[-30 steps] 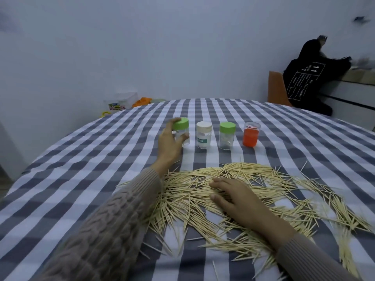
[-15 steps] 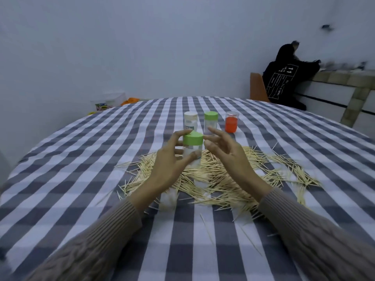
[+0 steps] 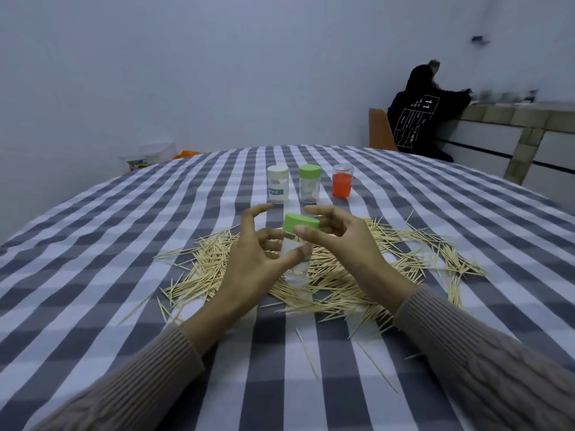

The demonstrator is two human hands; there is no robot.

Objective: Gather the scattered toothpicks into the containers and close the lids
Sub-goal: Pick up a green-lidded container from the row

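Observation:
My left hand (image 3: pixel 252 265) grips the clear body of a small container (image 3: pixel 295 262) held above the table. Its green lid (image 3: pixel 300 223) is pinched by the thumb and fingers of my right hand (image 3: pixel 345 244). Beneath both hands a wide heap of toothpicks (image 3: pixel 404 253) lies scattered on the checked tablecloth (image 3: pixel 93 275). Farther back stand a white-lidded container (image 3: pixel 278 188), a green-lidded container (image 3: pixel 309 183) and a clear-lidded orange container (image 3: pixel 342 181).
A few stray toothpicks (image 3: pixel 306 353) lie nearer to me on the cloth. A plastic box (image 3: pixel 149 157) sits past the table's far left edge. A person in a dark top (image 3: pixel 426 119) sits on an orange chair (image 3: pixel 378 129) at the back right.
My left hand took the green-lidded container from the row and brought it over the toothpicks. My right hand left the pile and now pinches the lid.

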